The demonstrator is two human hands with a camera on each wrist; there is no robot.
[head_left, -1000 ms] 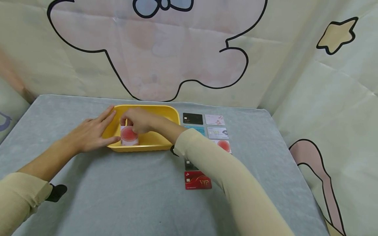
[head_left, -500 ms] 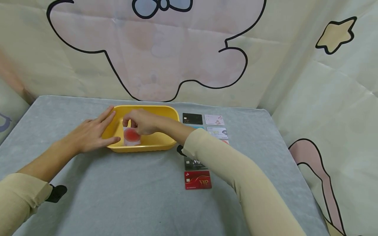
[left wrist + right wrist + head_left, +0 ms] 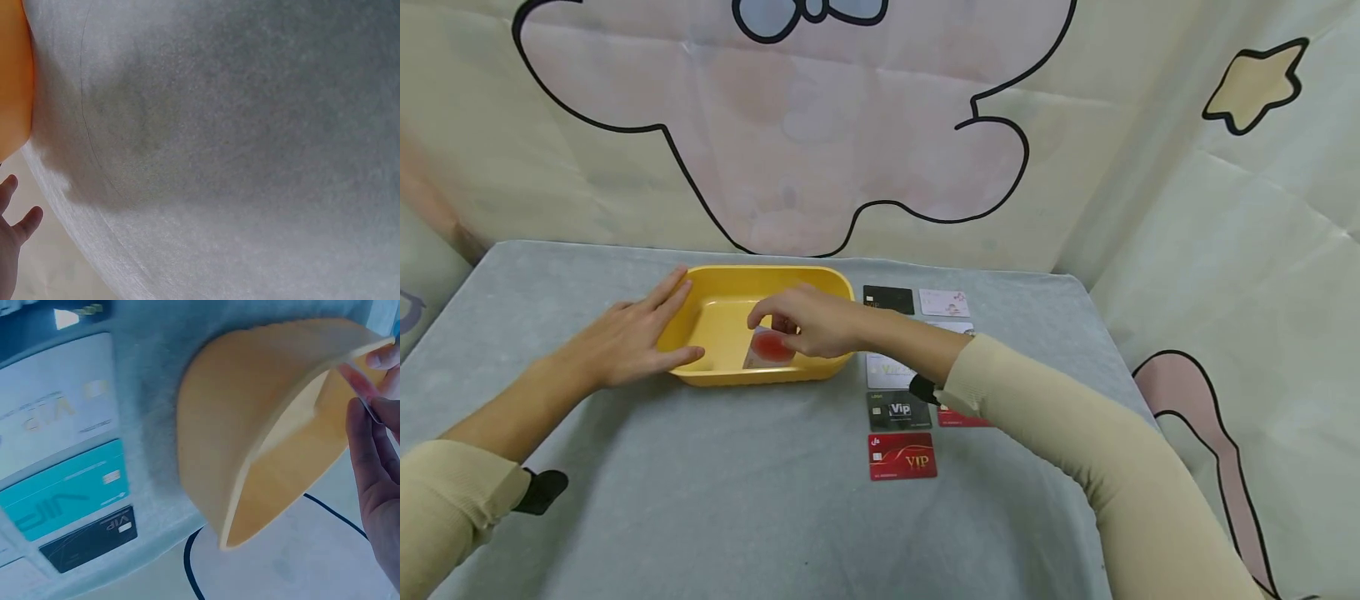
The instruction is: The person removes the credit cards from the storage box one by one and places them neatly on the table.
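Note:
A yellow plastic tray (image 3: 730,381) stands toward the back of the table. My left hand (image 3: 628,337) touches its left end, with thumb and fingers spread and straight along the rim. In the left wrist view, only part of that left hand (image 3: 14,234) shows near the tray's orange-looking side (image 3: 14,81). My right hand (image 3: 816,321) pinches a white card with a red circle (image 3: 767,348), over the tray's right half. From the right wrist view, the card (image 3: 357,381) is tilted between thumb and fingertips of the right hand (image 3: 378,462), at the tray's opening.
Right of the tray, bank-style cards lie in two columns: a black card (image 3: 888,299), a pink-white one (image 3: 944,303), a white VIP one (image 3: 886,372), a dark one (image 3: 898,411) and a red one (image 3: 902,456). My right forearm covers others, including a turquoise card (image 3: 65,490).
My right hand has slid rightward across the tray with the red-circle card, which now leans more. The left hand stays at the tray's left end.

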